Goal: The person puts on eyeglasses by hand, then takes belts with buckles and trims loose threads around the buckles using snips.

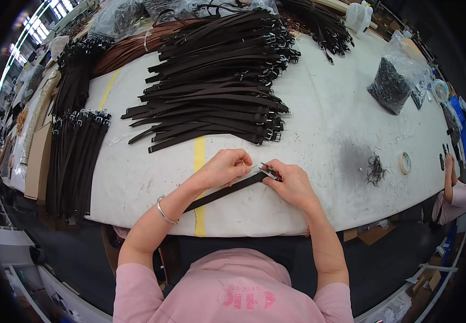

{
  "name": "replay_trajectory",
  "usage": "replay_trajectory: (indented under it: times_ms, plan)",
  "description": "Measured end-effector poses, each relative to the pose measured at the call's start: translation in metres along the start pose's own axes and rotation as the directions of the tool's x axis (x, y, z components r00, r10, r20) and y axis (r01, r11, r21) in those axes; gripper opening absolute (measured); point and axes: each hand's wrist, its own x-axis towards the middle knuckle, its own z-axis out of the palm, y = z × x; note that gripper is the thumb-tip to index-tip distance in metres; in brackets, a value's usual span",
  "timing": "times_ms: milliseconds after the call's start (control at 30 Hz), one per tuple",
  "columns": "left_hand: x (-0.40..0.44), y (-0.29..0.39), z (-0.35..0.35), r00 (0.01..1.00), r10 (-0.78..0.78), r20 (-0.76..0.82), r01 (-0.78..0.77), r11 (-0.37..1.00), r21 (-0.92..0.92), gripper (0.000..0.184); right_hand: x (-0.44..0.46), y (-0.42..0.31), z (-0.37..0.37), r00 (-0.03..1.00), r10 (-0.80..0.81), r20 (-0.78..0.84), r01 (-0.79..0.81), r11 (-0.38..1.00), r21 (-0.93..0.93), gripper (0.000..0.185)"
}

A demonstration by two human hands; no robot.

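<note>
Black strap [227, 190] slants over the near side of the pale-covered table [313, 129], crossing a yellow stripe [199, 222], with its upper end at the person's right hand [292, 185]. That hand is closed around a small dark tool with metal parts [270, 171], its thumb against the strap's end. Just above the strap, the left hand [223, 169] has thumb and forefinger pinched together; whatever fine thing may be between them is too small to make out. A silvery bracelet [163, 211] circles the left wrist. Beyond the strap lies a broad pile of dark straps [214, 81], most of their buckles facing right. Well to the strap's left, more buckled straps [77, 161] hang over the table's edge. To its right lie a tangle of dark strands [375, 171] and, just past that, a roll of tape [404, 163]. Farther beyond, on the same side, stand a clear bag of dark pieces [392, 86] and a white fan [358, 17].
</note>
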Motion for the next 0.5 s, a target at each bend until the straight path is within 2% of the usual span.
replay_trajectory:
  times_ms: [67, 167, 267, 367, 500]
  plan:
    - [0.006, -0.004, 0.004, 0.999, 0.032, 0.029, -0.035, 0.995, 0.091, 0.016, 0.003, 0.003, 0.002, 1.0, 0.006, 0.007, -0.006, 1.0, 0.02, 0.022]
    - [0.011, 0.0, 0.009, 0.998, -0.008, 0.067, -0.001, 0.989, 0.145, 0.016, 0.003, 0.002, -0.001, 1.0, 0.006, 0.012, -0.007, 0.995, 0.095, 0.02]
    - [0.015, -0.007, 0.007, 0.996, -0.061, 0.058, 0.057, 0.996, 0.063, 0.009, 0.003, 0.004, 0.001, 1.0, 0.007, -0.008, -0.006, 0.991, 0.132, 0.02]
    - [0.013, -0.01, -0.002, 0.991, -0.117, 0.066, 0.128, 0.97, -0.208, 0.011, 0.002, 0.009, 0.004, 0.999, -0.018, -0.044, 0.025, 0.983, 0.181, 0.021]
    - [0.01, -0.008, -0.013, 0.984, -0.155, 0.086, 0.174, 0.933, -0.316, 0.012, 0.003, 0.016, 0.006, 0.997, -0.046, -0.061, 0.062, 0.952, 0.299, 0.022]
